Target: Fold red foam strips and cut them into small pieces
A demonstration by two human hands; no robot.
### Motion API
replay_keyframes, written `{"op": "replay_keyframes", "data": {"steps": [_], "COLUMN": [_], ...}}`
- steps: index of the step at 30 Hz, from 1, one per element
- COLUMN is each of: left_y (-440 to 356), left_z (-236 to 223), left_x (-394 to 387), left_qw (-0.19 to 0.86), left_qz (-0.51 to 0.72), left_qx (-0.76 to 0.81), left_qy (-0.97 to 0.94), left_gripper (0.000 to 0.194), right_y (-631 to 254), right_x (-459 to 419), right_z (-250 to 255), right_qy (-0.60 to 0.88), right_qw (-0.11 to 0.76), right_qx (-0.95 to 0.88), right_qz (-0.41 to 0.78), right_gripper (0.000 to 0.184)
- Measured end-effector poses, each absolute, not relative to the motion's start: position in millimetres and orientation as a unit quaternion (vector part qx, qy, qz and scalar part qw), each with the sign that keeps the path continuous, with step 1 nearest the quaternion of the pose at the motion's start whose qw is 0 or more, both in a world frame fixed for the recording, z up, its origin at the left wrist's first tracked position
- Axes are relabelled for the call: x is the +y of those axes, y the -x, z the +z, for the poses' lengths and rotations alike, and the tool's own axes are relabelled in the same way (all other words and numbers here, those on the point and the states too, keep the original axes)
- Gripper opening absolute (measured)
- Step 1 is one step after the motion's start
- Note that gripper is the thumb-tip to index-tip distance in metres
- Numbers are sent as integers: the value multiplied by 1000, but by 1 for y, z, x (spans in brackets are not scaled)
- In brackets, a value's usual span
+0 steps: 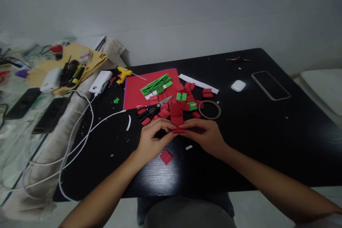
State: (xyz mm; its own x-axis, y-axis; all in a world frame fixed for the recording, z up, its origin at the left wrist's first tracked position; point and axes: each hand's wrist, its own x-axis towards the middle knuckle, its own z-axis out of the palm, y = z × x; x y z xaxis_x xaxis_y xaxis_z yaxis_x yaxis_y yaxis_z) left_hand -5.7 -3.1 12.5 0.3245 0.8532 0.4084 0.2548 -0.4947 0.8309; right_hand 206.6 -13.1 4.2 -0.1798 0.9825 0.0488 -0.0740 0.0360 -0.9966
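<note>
Between my two hands is a red paper strip [176,119], creased across and folded over at its near end. My left hand [154,136] pinches the fold's left side with thumb and index finger. My right hand [205,134] pinches the right side the same way. Just beyond lie several small folded red pieces [207,93] and green pieces [181,96]. Black-handled scissors [153,109] rest among them, blades partly apart. A folded red square [166,157] lies on the table near my left wrist, with a small white scrap [188,147] to its right.
Red sheets [133,92] carry a green folded strip [155,84]. A yellow glue gun [124,74], white power bank [100,82] and cable [92,128] are at left. A tape ring [210,109], white earbud case [238,86] and phone [270,85] lie right on the black table [267,142].
</note>
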Motion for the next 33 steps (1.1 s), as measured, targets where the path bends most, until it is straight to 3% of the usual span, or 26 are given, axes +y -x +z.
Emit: {"op": "replay_keyframes", "data": {"steps": [15, 27, 33], "left_y": [-1, 1, -1], "left_z": [7, 5, 8], "left_x": [-8, -7, -9], "left_qw": [368, 397, 483], "left_qz": [463, 455, 459], "left_qx": [420, 422, 432], "left_qy": [-689, -676, -608], "left_gripper": [11, 5, 6], "right_y": [-202, -205, -203], "right_x": [-15, -15, -18], "right_z": [1, 3, 0], "right_qy": [478, 441, 437], "right_qw": [478, 475, 507], "right_qx": [-518, -556, -560], "right_qz": [524, 520, 488], "right_gripper": [23, 11, 7]}}
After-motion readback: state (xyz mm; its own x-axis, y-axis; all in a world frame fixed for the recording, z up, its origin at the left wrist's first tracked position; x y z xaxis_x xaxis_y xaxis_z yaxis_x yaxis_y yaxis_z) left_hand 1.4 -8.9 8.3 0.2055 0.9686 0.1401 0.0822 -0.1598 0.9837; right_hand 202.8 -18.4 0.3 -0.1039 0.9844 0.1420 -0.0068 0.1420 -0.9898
